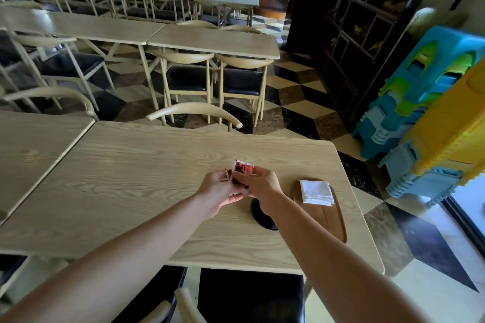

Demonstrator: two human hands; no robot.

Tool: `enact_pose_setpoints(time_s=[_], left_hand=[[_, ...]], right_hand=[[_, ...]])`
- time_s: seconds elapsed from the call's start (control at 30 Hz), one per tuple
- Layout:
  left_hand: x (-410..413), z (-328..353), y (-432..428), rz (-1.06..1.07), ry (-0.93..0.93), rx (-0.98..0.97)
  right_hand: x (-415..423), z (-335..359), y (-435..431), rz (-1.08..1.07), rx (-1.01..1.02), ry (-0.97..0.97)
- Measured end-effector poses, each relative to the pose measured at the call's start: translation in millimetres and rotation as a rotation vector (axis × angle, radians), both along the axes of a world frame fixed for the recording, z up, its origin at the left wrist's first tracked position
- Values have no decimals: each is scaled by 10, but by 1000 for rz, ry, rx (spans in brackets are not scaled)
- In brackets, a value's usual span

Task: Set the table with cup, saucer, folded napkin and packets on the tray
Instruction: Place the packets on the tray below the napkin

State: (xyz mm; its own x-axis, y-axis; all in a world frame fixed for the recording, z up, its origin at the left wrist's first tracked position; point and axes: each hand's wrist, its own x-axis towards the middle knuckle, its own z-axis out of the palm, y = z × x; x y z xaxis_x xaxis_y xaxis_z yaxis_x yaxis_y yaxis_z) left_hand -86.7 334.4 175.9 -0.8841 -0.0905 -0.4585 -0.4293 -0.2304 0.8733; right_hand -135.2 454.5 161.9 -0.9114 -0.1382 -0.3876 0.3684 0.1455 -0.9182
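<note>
Over the middle of the wooden table (131, 191), my left hand (219, 189) and my right hand (258, 185) meet, both holding small red, black and white packets (242, 168). To the right lies a brown wooden tray (333, 220) with a white folded napkin (316, 192) on its far end. A black round saucer (259, 215) sits on the table just under my right wrist, partly hidden by it. No cup is visible.
Black-seated chairs (249, 294) stand at the table's near edge and a wooden chair back (194, 110) at its far edge. Stacked blue, green and yellow plastic stools (425, 102) stand right of the table. More tables and chairs fill the room behind.
</note>
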Motion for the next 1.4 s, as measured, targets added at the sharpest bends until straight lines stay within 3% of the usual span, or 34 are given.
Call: enact_pose_setpoints(time_s=[0.17,0.23,0.33,0.4,0.53,0.73,0.9,1.0,1.17,1.4], left_hand=[[28,28,-101,14,-35,236],[39,-3,-155,34,-35,187],[33,-60,-228,56,-32,172],[22,-67,-259,23,-28,165],[5,-107,-209,-80,-25,43],[-27,-272,-36,-23,-20,-30],[-157,-400,274,-21,-83,64],[-269,-482,570,-54,-116,100],[-476,-715,1079,-102,-140,30],[-867,-1075,1771,-129,-124,-98]], right_hand=[[-38,9,16,147,33,-8],[-85,44,41,209,43,-39],[-165,60,142,57,-56,-229],[-181,60,222,29,-16,-222],[-61,73,207,242,-265,-276],[-37,-48,332,334,-382,-317],[11,-243,610,101,-228,-165],[-1,-379,907,-33,-189,-168],[-104,-531,1551,-196,-128,-215],[-494,-982,2567,-280,168,-292]])
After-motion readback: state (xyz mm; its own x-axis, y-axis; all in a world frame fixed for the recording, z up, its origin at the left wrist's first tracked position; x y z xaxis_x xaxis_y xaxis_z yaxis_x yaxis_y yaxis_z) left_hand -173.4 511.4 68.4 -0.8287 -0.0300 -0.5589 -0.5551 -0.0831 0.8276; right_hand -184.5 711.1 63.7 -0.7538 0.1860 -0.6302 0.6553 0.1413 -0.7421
